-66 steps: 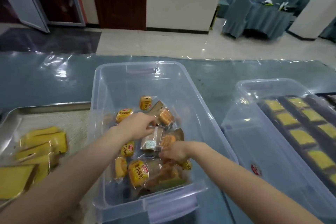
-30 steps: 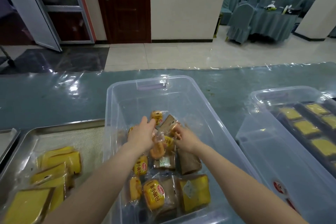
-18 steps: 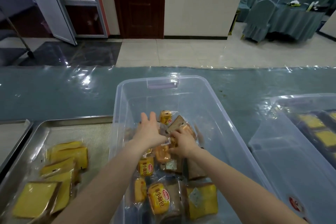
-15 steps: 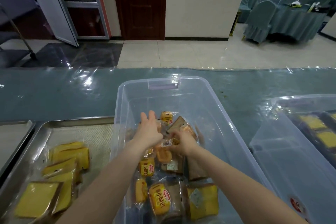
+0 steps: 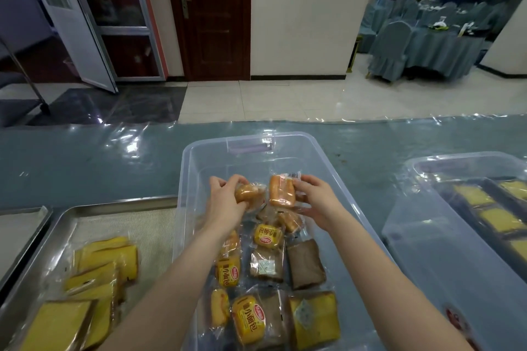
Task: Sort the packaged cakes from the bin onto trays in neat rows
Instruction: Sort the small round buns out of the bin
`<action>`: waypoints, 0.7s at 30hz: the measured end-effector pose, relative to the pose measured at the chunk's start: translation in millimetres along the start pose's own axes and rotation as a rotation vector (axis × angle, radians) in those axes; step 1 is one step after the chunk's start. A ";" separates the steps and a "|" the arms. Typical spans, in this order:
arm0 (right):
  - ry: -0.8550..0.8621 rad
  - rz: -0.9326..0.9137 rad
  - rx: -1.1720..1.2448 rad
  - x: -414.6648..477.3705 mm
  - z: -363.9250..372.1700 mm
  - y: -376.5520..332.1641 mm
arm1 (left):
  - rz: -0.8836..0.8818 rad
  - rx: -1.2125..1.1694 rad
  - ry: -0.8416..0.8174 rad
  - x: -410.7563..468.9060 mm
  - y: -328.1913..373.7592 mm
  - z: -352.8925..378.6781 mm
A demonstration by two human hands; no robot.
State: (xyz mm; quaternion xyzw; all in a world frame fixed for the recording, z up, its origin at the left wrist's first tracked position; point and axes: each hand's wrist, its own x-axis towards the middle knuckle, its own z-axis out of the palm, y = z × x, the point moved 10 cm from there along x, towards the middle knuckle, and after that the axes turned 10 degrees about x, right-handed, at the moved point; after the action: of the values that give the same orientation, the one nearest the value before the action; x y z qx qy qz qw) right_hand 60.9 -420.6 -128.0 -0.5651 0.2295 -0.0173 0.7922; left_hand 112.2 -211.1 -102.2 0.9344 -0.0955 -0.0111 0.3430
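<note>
A clear plastic bin (image 5: 199,157) stands in the middle of the table with several packaged cakes lying in it: orange-wrapped buns (image 5: 248,319), brown slices (image 5: 305,265) and a yellow slice (image 5: 313,319). Above the pile, my left hand (image 5: 224,202) grips a clear-wrapped golden bun (image 5: 249,194). My right hand (image 5: 316,199) holds a clear-wrapped orange cake (image 5: 282,189) upright beside it. The two packets almost touch. A steel tray (image 5: 114,204) at the left holds several yellow cake slices (image 5: 105,262) in overlapping rows.
A second clear bin (image 5: 427,236) at the right holds a dark tray of yellow cakes (image 5: 499,219). Another steel tray's corner (image 5: 25,225) shows at far left. The table wears a shiny plastic cover (image 5: 85,157). Beyond it are a tiled floor, doors and draped chairs.
Both hands have lifted out of the pile, each with one packet, and now hold them side by side above the bin. The camera has tilted up a little.
</note>
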 end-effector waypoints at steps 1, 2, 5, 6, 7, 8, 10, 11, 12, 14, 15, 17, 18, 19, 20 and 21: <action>-0.003 0.013 0.026 -1.6 1.6 0.4 | 0.023 -0.021 -0.013 -1.1 4.2 0.7; -0.011 0.035 0.053 -2.8 3.7 2.7 | 0.036 -0.049 -0.030 -1.9 7.0 1.5; -0.047 0.116 0.086 -7.6 9.7 12.4 | 0.036 -0.175 -0.103 -5.2 14.6 5.4; -0.066 0.132 0.073 -8.8 12.1 14.6 | 0.019 -0.245 -0.134 -5.1 15.1 8.2; -0.093 0.138 0.051 -9.4 14.9 16.1 | -0.005 -0.327 -0.169 -5.1 15.9 11.8; -0.121 0.140 0.022 -9.9 18.1 17.0 | -0.036 -0.401 -0.197 -4.4 15.1 15.1; -0.152 0.136 -0.045 -10.0 22.4 17.7 | -0.125 -0.525 -0.203 -3.7 9.7 15.1; -0.155 0.133 -0.068 -9.9 23.2 18.0 | -0.173 -0.577 -0.194 -4.0 6.3 13.4; -0.156 0.128 -0.081 -10.3 24.1 18.0 | -0.208 -0.609 -0.184 -3.6 3.1 11.6; -0.164 0.122 -0.072 -11.5 26.8 18.6 | -0.247 -0.624 -0.195 -2.9 -3.0 12.2; -0.171 0.116 -0.070 -12.2 28.3 19.0 | -0.255 -0.626 -0.224 -4.3 -2.9 14.4; -0.187 0.093 -0.074 -14.1 32.4 17.6 | -0.268 -0.644 -0.310 -8.8 1.3 22.3; -0.193 0.076 -0.068 -13.8 34.3 16.8 | -0.271 -0.662 -0.339 -10.4 4.0 24.8; -0.195 0.055 -0.058 -13.4 35.7 15.6 | -0.264 -0.691 -0.351 -11.4 8.0 25.1; -0.192 0.033 -0.045 -12.8 37.0 14.5 | -0.252 -0.720 -0.352 -11.7 11.3 24.4; -0.185 0.014 -0.030 -12.7 38.3 14.0 | -0.239 -0.743 -0.354 -12.2 13.8 23.7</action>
State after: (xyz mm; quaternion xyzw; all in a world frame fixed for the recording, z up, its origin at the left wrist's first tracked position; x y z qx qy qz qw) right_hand 61.0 -378.0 -126.5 -0.5745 0.1595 0.0437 0.8016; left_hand 95.9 -234.3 -112.0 0.7354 -0.0333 -0.2446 0.6310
